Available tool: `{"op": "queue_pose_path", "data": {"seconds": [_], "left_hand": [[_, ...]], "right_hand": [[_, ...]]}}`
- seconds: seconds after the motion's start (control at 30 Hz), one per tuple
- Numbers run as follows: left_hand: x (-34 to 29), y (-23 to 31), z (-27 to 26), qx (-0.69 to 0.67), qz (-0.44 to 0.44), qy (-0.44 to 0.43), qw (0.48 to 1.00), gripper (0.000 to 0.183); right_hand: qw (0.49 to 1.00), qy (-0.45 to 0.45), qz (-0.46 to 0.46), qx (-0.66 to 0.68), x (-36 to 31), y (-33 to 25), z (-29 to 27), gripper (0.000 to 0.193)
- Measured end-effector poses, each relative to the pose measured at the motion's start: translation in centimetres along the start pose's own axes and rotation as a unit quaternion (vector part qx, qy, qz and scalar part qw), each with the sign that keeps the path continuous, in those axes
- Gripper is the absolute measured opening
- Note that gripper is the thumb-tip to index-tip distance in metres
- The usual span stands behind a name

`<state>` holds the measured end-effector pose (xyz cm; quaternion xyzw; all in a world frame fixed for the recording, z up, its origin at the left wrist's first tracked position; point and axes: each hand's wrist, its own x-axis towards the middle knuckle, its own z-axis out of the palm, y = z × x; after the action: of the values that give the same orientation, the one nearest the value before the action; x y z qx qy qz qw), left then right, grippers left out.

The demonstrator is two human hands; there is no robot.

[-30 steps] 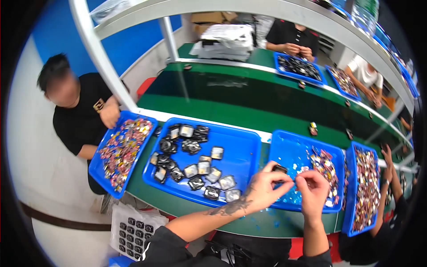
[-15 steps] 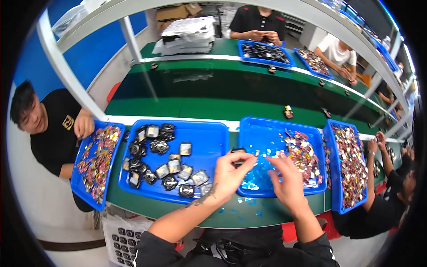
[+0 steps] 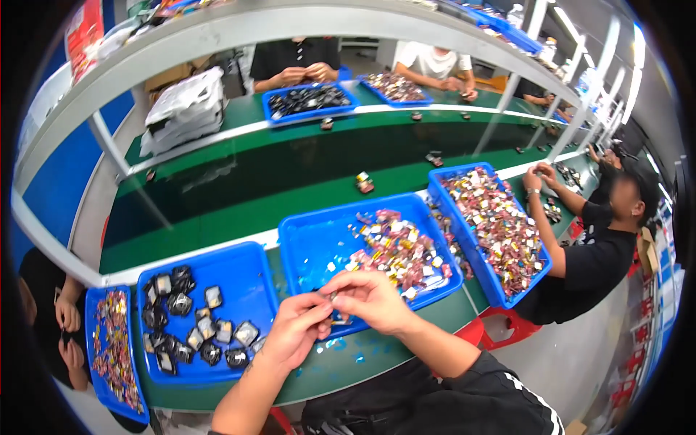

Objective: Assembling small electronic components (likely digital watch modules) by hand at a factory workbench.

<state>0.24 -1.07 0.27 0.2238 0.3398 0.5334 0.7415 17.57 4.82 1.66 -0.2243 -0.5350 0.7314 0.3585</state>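
My left hand [image 3: 296, 332] is closed, fingertips pinched on a small black part [image 3: 326, 295] that is mostly hidden by the fingers. Against it, thumb and forefinger together, my right hand [image 3: 373, 301] pinches at the same spot; what it grips is too covered to make out. Both hands meet over the front edge of a blue tray [image 3: 286, 235] with a heap of small pink, yellow and silver components [image 3: 397, 250]. To the left, another blue tray [image 3: 246, 272] contains black square parts, several with a silver-grey face [image 3: 246, 333].
Blue film scraps [image 3: 359, 358] lie on the green bench near me. A full component tray [image 3: 500, 232] stands right, a narrow one [image 3: 116, 355] far left. Beyond runs a green conveyor belt [image 3: 275, 181] with scattered parts. Co-workers sit left, right and opposite; a metal frame [image 3: 254, 29] crosses above.
The view has swung to the right. My right hand, which was apart with fingers spread over the tray, has come against my left hand and closed.
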Motion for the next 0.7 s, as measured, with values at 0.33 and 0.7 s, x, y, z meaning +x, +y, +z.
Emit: {"op": "queue_pose_path", "data": {"seconds": [0.33,0.7], "left_hand": [[1.0,-0.3,0.3,-0.021,0.016,-0.035,0.999,0.031],[1.0,-0.3,0.3,0.123,0.154,-0.021,0.980,0.050]], "right_hand": [[0.984,0.097,-0.121,-0.090,0.1,-0.5,-0.5,0.012],[0.910,0.147,-0.095,-0.375,-0.1,-1.2,2.2,0.018]]}}
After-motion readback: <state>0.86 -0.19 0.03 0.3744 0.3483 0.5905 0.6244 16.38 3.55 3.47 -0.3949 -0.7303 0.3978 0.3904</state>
